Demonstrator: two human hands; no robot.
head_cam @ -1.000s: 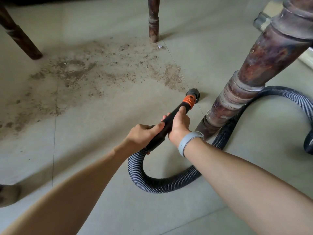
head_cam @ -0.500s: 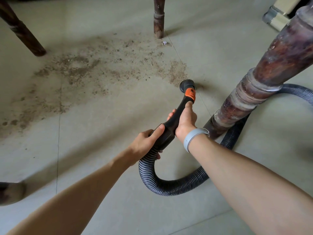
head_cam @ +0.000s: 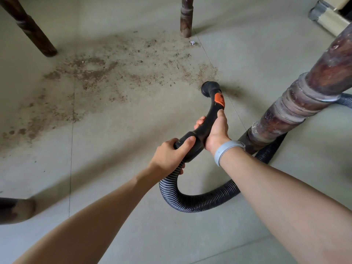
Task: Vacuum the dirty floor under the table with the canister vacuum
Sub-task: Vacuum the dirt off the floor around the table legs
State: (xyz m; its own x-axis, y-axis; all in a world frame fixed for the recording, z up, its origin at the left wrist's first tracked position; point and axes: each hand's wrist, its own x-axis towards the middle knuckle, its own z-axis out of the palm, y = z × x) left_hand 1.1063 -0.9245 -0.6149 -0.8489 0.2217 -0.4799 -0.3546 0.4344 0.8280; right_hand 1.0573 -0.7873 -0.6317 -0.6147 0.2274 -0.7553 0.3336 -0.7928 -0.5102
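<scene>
Nozzle advanced to the dirt's edge | left hand (head_cam: 169,155) grip wrapped around ribbed black vacuum hose (head_cam: 192,202) cuff | right hand (head_cam: 216,130) grip closed around curved black orange-tabbed handle (head_cam: 209,119) | round nozzle mouth (head_cam: 208,88) near floor beside brown dirt patch (head_cam: 106,73) | turned dark wooden table leg (head_cam: 297,103) right.

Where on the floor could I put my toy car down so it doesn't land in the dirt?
Bare floor lies between the dirt patch and the arms. More bare floor sits beyond the thick table leg. It is crowded where both hands, left and right, hold the vacuum handle, and where the hose loops.
</scene>
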